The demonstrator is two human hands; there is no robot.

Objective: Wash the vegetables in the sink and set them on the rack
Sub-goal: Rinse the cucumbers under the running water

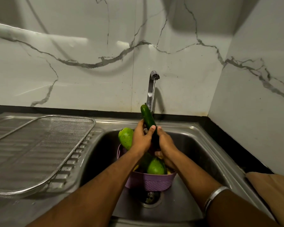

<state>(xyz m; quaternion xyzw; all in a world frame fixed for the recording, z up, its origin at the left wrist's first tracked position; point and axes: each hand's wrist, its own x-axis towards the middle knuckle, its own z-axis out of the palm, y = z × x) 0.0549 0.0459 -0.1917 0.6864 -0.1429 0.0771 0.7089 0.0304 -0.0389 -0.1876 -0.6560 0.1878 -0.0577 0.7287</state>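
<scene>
- Head view looks down on one steel sink (195, 145) with one tap (152, 89) at its back edge, a thin stream of water running from the spout.
- One dark green cucumber (147, 118) stands tilted, its top end up by the stream, its lower part between two hands.
- Left hand (142, 138) is wrapped round the cucumber from the left, thumb laid across its front.
- Right hand (166, 143) grips the lower part from the right, fingers curled round it; one silver bangle (215, 195) sits on that forearm.
- One purple basket (152, 181) stands in the basin, just above the drain (150, 198), under both wrists.
- Two pale green vegetables show plainly in the basket: a long one (125, 138) leaning out over its left rim, and a rounder one (156, 167) near the front wall. Yellow bits peek out beside it; I cannot count them.
- One wire mesh rack (44, 145) lies on the ribbed drainboard (67, 169) to the left of the basin, well apart from the cucumber.
- Marble-patterned wall (88, 63) rises behind.
</scene>
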